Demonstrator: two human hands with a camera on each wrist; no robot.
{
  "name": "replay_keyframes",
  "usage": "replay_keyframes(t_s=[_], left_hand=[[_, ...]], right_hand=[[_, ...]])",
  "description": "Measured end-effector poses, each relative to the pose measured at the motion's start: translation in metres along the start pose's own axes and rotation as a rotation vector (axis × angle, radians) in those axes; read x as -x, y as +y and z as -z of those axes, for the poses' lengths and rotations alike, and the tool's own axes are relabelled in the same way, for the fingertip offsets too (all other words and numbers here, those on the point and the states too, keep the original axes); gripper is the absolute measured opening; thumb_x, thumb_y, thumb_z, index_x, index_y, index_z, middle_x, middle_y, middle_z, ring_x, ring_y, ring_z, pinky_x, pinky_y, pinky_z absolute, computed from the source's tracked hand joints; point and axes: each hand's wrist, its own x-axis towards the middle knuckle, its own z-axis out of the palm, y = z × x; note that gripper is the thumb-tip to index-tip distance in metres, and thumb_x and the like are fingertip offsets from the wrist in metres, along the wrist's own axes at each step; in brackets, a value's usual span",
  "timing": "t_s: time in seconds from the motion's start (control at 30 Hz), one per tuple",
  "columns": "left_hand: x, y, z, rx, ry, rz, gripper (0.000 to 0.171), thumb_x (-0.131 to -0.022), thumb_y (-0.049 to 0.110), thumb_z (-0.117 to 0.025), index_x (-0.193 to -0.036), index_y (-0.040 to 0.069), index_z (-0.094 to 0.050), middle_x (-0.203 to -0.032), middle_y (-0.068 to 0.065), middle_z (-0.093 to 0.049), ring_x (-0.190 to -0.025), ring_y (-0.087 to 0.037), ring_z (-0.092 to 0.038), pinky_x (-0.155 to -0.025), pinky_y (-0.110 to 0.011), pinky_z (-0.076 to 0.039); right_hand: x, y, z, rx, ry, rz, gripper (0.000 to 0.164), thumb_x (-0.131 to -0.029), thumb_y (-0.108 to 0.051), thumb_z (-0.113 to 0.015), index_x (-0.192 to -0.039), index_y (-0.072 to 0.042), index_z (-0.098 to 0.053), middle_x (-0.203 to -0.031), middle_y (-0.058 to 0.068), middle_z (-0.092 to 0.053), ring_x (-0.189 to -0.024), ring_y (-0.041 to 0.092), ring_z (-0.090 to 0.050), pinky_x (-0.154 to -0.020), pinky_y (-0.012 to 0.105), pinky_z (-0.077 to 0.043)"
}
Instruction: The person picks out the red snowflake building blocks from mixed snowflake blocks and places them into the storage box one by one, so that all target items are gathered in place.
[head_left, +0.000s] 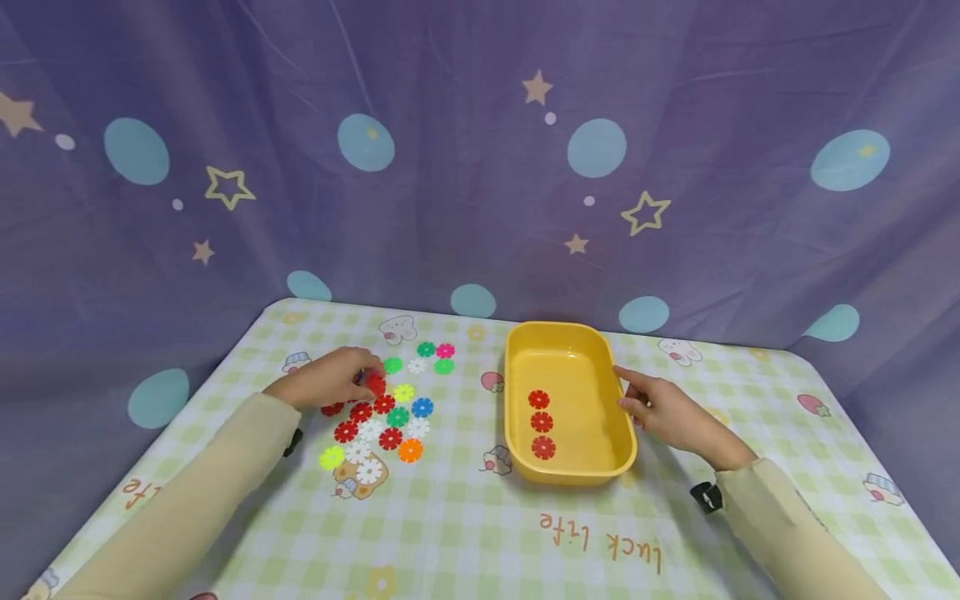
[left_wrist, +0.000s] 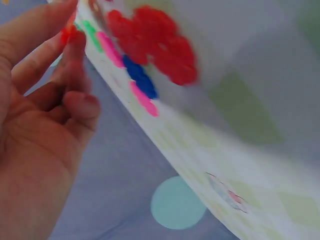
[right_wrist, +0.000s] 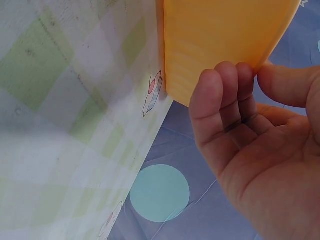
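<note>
My left hand (head_left: 330, 379) is over the scattered plastic snowflake discs on the left side of the table. Between its thumb and fingers it pinches a red snowflake disc (head_left: 376, 384), partly visible in the left wrist view (left_wrist: 70, 33) at the fingertips. More red discs (head_left: 361, 412) lie just below it, mixed with white, green, yellow, blue and orange ones. With thumb at the rim and fingers against the outer wall, my right hand (head_left: 667, 410) grips the right side of a yellow plastic tray (right_wrist: 220, 45). Three red discs (head_left: 542, 422) lie in a column inside the tray.
A green-and-white checked cloth (head_left: 465, 533) with cartoon prints covers the table. Behind it hangs a purple curtain (head_left: 465, 208) with stars and balloons. Pink and green discs (head_left: 446, 351) lie at the far edge of the scattered group.
</note>
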Motion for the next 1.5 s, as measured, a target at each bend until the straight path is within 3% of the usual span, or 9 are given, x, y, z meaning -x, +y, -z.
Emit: replay_keyframes(t_s=[0.2, 0.33, 0.47, 0.6, 0.77, 0.9, 1.0, 1.23, 1.5], left_hand=[[-0.014, 0.037, 0.006, -0.02, 0.128, -0.183, 0.028, -0.083, 0.019, -0.074, -0.109, 0.011, -0.067, -0.109, -0.001, -0.058, -0.112, -0.025, -0.05, -0.097, -0.043, -0.039], [-0.029, 0.071, 0.007, -0.031, 0.181, -0.337, 0.029, -0.084, 0.023, -0.072, -0.11, 0.012, -0.066, -0.105, 0.005, -0.056, -0.106, -0.018, -0.05, -0.095, -0.035, -0.041], [-0.053, 0.103, 0.003, -0.033, 0.197, -0.44, 0.029, -0.084, 0.026, -0.072, -0.11, 0.015, -0.066, -0.106, 0.008, -0.055, -0.103, -0.009, -0.047, -0.092, -0.027, -0.042], [-0.084, 0.131, -0.008, -0.061, 0.154, -0.507, 0.03, -0.082, 0.023, -0.074, -0.109, 0.015, -0.067, -0.105, 0.006, -0.056, -0.102, -0.009, -0.046, -0.094, -0.024, -0.038], [-0.125, 0.159, -0.022, -0.192, 0.055, -0.529, 0.031, -0.082, 0.023, -0.075, -0.11, 0.013, -0.068, -0.104, 0.004, -0.058, -0.1, -0.011, -0.049, -0.1, -0.025, -0.034], [-0.15, 0.173, -0.03, -0.299, -0.032, -0.498, 0.025, -0.084, 0.023, -0.074, -0.107, 0.015, -0.07, -0.099, 0.004, -0.059, -0.094, -0.012, -0.049, -0.086, -0.023, -0.04], [-0.162, 0.179, -0.034, -0.344, -0.091, -0.441, 0.021, -0.083, 0.022, -0.075, -0.103, 0.017, -0.072, -0.096, 0.005, -0.06, -0.092, -0.012, -0.049, -0.084, -0.022, -0.04], [-0.172, 0.19, -0.041, -0.42, -0.152, -0.348, 0.013, -0.08, 0.015, -0.076, -0.092, 0.017, -0.073, -0.085, 0.005, -0.06, -0.082, -0.013, -0.053, -0.077, -0.022, -0.044], [-0.169, 0.195, -0.047, -0.479, -0.065, -0.318, 0.014, -0.084, 0.003, -0.065, -0.084, 0.015, -0.072, -0.074, 0.003, -0.059, -0.073, -0.015, -0.052, -0.07, -0.023, -0.045]], right_hand=[[0.001, 0.0, -0.001, 0.003, -0.012, -0.018, 0.053, -0.096, -0.005, -0.053, -0.142, 0.007, -0.032, -0.079, 0.003, -0.054, -0.057, 0.016, -0.049, -0.052, 0.027, -0.045], [0.0, 0.0, -0.002, -0.008, -0.016, -0.028, 0.053, -0.096, -0.005, -0.053, -0.143, 0.006, -0.031, -0.079, 0.003, -0.055, -0.057, 0.017, -0.049, -0.052, 0.028, -0.045], [-0.001, 0.0, -0.002, -0.003, -0.013, -0.031, 0.053, -0.096, -0.005, -0.053, -0.143, 0.006, -0.031, -0.079, 0.003, -0.055, -0.057, 0.017, -0.049, -0.052, 0.028, -0.044], [-0.001, 0.001, -0.002, 0.001, -0.019, -0.035, 0.054, -0.097, -0.006, -0.053, -0.144, 0.005, -0.03, -0.079, 0.003, -0.055, -0.057, 0.017, -0.049, -0.052, 0.028, -0.044], [-0.001, 0.0, -0.001, 0.006, -0.014, -0.037, 0.054, -0.097, -0.007, -0.053, -0.144, 0.004, -0.03, -0.079, 0.003, -0.055, -0.057, 0.017, -0.049, -0.051, 0.027, -0.044], [0.0, 0.001, -0.001, 0.007, -0.015, -0.033, 0.053, -0.097, -0.007, -0.052, -0.144, 0.005, -0.03, -0.078, 0.003, -0.054, -0.056, 0.015, -0.048, -0.051, 0.027, -0.043], [-0.001, 0.002, -0.002, 0.005, -0.025, -0.035, 0.053, -0.098, -0.008, -0.051, -0.145, 0.004, -0.029, -0.078, 0.002, -0.054, -0.056, 0.015, -0.048, -0.051, 0.027, -0.043], [-0.001, 0.002, -0.001, -0.006, -0.031, -0.034, 0.053, -0.098, -0.007, -0.051, -0.145, 0.004, -0.029, -0.078, 0.002, -0.054, -0.056, 0.016, -0.048, -0.051, 0.027, -0.043], [-0.001, 0.003, -0.003, 0.013, -0.025, -0.033, 0.053, -0.097, -0.007, -0.051, -0.145, 0.003, -0.029, -0.075, 0.003, -0.053, -0.056, 0.014, -0.048, -0.052, 0.026, -0.042]])
